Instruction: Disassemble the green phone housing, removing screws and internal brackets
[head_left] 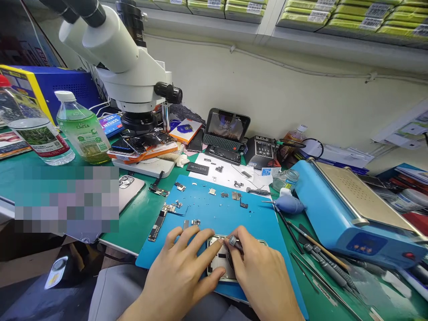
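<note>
An opened phone housing (pixel 221 262) lies on the blue mat (pixel 207 209) near its front edge, partly hidden under both hands. My left hand (pixel 183 265) rests over its left side, fingers spread, with the index fingertip at the housing's upper part. Between the thumb and fingers of my right hand (pixel 259 263) is a small screwdriver (pixel 236 242); its grey end shows, while the tip is hidden. Above my left hand are a dark phone logic board (pixel 157 226) and a small metal part (pixel 195 222). Tiny screws and pieces are scattered across the mat.
A microscope (pixel 113 67) stands at the back left, near two bottles (pixel 80 129). To the right sits a blue heating plate machine (pixel 354 223), with tweezers (pixel 326 285) and other tools before it. A blue air blower (pixel 289 204) lies at the mat's right edge. A small screen (pixel 227 125) stands behind.
</note>
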The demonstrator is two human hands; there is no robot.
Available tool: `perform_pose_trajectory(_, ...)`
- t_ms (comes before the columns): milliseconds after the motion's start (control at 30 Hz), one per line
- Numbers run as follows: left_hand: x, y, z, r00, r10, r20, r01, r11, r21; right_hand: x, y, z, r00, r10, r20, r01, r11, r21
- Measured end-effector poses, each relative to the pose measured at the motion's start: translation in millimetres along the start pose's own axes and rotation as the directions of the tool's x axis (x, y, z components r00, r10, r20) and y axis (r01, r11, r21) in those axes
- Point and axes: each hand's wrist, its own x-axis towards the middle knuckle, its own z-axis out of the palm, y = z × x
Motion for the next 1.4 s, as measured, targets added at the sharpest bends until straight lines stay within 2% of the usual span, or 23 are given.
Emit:
perform_pose_trajectory(133,-4.7,-1.1,6.2,0.999,-0.037,0.012,0.037,0.999,-0.026,8.1,-2.3,-7.3,0.995,0.071,0.074,-0.07,0.997,-0.01)
perform_pose_trajectory(300,-4.1,-2.1,5.0,0.999,-0.031,0.038,0.032,0.999,-0.027,18.2,7.6,-22.0,0.982,0.107,0.154,-0.121,0.989,0.086)
perform_pose_trajectory(533,-4.5,-2.0,4.0,0.999,-0.028,0.029,0.029,0.999,-0.022,16.1,7.6,-18.1,0.977,0.045,0.208,-0.091,0.972,0.218)
perform_pose_trajectory(900,-4.5,-1.6,3.4,0.999,-0.03,0.029,0.031,0.998,-0.056,10.0,24.0,-11.5,0.989,-0.092,0.118,0.058,0.962,0.267)
perform_pose_trajectory(1233,-4.2,-2.3,3.7,1.0,-0.021,0.023,0.023,0.997,-0.07,5.0,23.7,-3.1,0.978,-0.204,0.05,0.187,0.954,0.236)
perform_pose_trajectory(1400,-4.4,-3.7,1.1,0.999,-0.02,0.047,0.024,0.997,-0.078,3.9,35.7,-11.7,0.989,-0.145,0.029,0.135,0.964,0.23)
